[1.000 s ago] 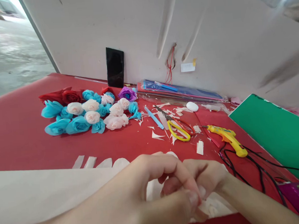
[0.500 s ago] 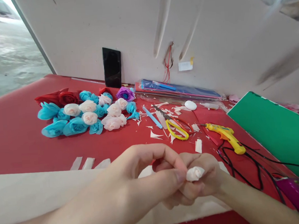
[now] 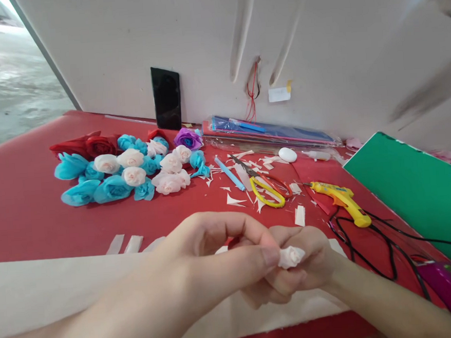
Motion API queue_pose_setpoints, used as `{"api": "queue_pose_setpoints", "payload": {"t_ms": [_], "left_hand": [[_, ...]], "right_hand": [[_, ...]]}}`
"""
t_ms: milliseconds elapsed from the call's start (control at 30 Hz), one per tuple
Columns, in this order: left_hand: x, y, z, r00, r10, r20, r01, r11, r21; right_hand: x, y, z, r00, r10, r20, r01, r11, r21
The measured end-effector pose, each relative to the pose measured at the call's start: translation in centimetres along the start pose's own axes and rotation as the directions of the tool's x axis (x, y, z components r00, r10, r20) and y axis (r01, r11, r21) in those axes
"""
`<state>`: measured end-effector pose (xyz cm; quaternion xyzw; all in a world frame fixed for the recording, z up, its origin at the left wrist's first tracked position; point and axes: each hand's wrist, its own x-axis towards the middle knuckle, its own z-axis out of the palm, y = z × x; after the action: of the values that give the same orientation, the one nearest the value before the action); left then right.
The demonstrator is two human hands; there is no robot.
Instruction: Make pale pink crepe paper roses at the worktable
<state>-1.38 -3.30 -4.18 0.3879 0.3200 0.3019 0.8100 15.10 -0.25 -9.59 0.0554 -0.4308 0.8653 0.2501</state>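
Left hand (image 3: 216,257) curled over the near edge of the desk (image 3: 28,213), thumb tip pressed on a small white paper rose (image 3: 291,256); right hand (image 3: 302,266) curled under and around the same rose, fingers closed on it; rose held in the air between both hands, above a pale paper sheet (image 3: 44,292); beyond the hands, small white paper strips (image 3: 124,244) flat on the red desk; farther back on the left, a pile of blue, white, red and purple paper flowers (image 3: 128,165); in the middle, yellow-handled scissors (image 3: 263,189) among white paper scraps, beside a blue pen (image 3: 229,174); to the right, a yellow glue gun (image 3: 341,202) with black cable; green board (image 3: 416,197) at the right edge; black phone (image 3: 166,98) upright against the wall.
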Motion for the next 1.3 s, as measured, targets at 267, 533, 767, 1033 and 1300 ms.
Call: {"api": "queue_pose_setpoints", "payload": {"t_ms": [267, 533, 767, 1033, 1300], "left_hand": [[-0.2, -0.4, -0.3, 0.997, 0.043, 0.057, -0.044, 0.999, 0.009], [-0.2, 0.2, 0.1, 0.994, 0.105, -0.026, -0.101, 0.988, 0.116], [-0.1, 0.0, -0.3, 0.991, 0.100, -0.089, -0.093, 0.992, 0.082], [-0.5, -0.7, -1.2, 0.980, 0.133, -0.151, -0.106, 0.978, 0.180], [0.1, 0.7, -1.2, 0.964, 0.105, -0.243, -0.015, 0.938, 0.347]], "right_hand": [[0.1, -0.3, 0.1, 1.000, 0.006, 0.014, -0.006, 0.999, -0.042], [0.1, -0.4, 0.4, 0.998, 0.013, -0.068, -0.017, 0.998, -0.059], [0.5, -0.6, 1.2, 0.988, 0.014, -0.156, -0.023, 0.998, -0.053], [0.4, -0.7, 1.7, 0.967, -0.045, -0.249, 0.024, 0.996, -0.089], [0.6, -0.2, 2.2, 0.930, -0.133, -0.344, 0.100, 0.989, -0.111]]}}
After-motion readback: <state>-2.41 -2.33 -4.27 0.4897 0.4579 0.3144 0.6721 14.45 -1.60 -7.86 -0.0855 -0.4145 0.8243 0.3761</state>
